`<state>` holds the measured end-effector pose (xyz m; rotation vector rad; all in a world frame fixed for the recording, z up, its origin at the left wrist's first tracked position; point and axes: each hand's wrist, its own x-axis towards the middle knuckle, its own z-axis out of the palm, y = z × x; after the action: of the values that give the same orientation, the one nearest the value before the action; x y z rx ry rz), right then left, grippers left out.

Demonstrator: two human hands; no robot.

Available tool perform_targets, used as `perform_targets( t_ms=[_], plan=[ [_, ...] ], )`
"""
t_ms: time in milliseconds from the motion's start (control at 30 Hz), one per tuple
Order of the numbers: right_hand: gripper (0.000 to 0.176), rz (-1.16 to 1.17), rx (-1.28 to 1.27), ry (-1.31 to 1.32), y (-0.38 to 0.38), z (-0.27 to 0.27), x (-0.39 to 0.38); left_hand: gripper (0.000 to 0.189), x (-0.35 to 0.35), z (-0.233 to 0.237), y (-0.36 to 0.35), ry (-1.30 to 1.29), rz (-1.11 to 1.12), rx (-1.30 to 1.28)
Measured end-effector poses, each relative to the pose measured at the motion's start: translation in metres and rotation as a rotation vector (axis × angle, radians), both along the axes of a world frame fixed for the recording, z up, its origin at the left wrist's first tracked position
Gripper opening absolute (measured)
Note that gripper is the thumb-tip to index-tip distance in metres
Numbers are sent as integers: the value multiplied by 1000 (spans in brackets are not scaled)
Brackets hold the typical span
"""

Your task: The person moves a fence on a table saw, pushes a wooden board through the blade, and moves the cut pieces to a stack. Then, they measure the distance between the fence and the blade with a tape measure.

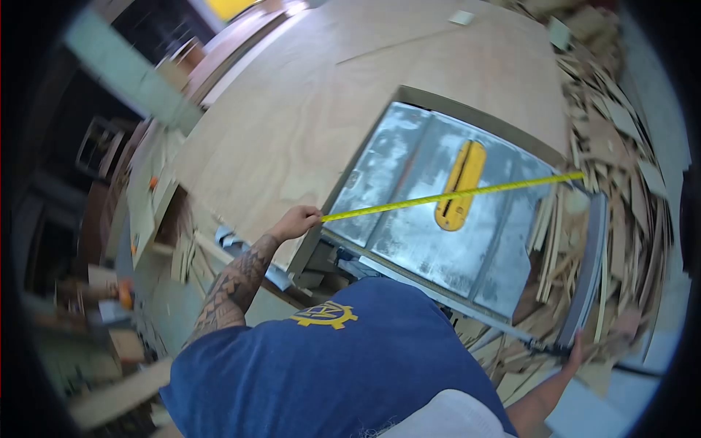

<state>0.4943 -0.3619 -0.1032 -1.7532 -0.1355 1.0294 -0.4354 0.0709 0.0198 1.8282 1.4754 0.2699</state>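
The left hand [296, 221] is at the left edge of the saw table [409, 226]. Its fingers are closed and they pinch 1 end of a yellow tape [453, 194]. The forearm has tattoos and comes up from the lower left.

The tape runs in 1 straight line from this hand to the right and a little upward. It crosses the whole grey metal top and passes over the yellow insert [461, 171] in the middle of the table. Its far end lies at the right edge of the table, near the top of the fence [593, 263].

The right hand [575, 349] is low on the right, well apart from the tape. It is at the near end of the fence, and it seems to touch it. Only a small part of this hand shows, so I cannot tell whether it is open or closed.

A big sheet of plywood [292, 109] lies behind and to the left of the table. Many wood scraps [621, 146] are piled on the right side. A blue shirt [336, 365] with a yellow gear sign fills the bottom of the view.
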Motion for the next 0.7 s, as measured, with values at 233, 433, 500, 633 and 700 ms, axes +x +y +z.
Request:
perform_targets(
  t_ms=[233, 433, 500, 633, 700],
  plan=[
    [94, 110, -260, 24, 26, 38, 10, 22, 11, -21, -79, -166, 261, -177],
    [77, 371, -717, -995, 45, 85, 0, 21, 35, -19, -94, -182, 283, -214],
    [70, 387, -642, -1125, 52, 85, -33, 21, 32, -26, -87, -174, 294, -175],
    [35, 377, -569, -1242, 87, 84, -146, 23, 32, -26, -66, -152, 267, -124],
    [11, 293, -506, -1257, 93, 27, -160, 25, 28, -28, -50, -150, 202, -124]
  ],
)
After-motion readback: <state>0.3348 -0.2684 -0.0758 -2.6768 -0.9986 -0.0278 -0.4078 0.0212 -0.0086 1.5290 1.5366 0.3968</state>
